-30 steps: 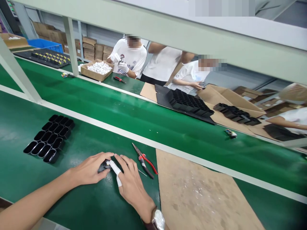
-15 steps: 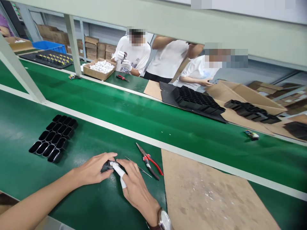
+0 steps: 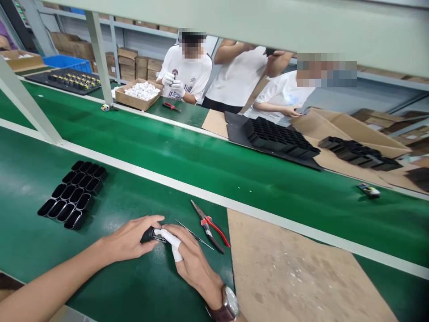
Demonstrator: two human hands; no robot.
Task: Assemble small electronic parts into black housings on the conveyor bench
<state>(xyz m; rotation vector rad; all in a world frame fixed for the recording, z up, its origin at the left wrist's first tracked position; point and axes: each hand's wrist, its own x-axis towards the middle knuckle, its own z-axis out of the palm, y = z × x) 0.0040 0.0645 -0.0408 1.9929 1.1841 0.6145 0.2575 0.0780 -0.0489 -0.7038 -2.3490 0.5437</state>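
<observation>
My left hand [image 3: 129, 240] and my right hand [image 3: 187, 257] meet over a small black part [image 3: 152, 234] lying on the green mat near the front edge. Fingers of both hands pinch it from either side. A white cot covers one finger of my right hand, and a watch [image 3: 229, 304] sits on that wrist. Thin tweezers [image 3: 196, 235] and red-handled pliers [image 3: 210, 226] lie just right of my hands. To the left, a cluster of several black open housings [image 3: 72, 194] stands on the mat.
A cardboard sheet [image 3: 295, 277] covers the mat to the right. A green conveyor belt [image 3: 214, 165] runs across, carrying a small part [image 3: 368, 191]. Beyond it, three people work beside a carton of white parts [image 3: 137, 95] and black trays [image 3: 279, 139].
My right fingers have curled tighter onto the black part. The view has shifted slightly; the small part on the belt has travelled to the right.
</observation>
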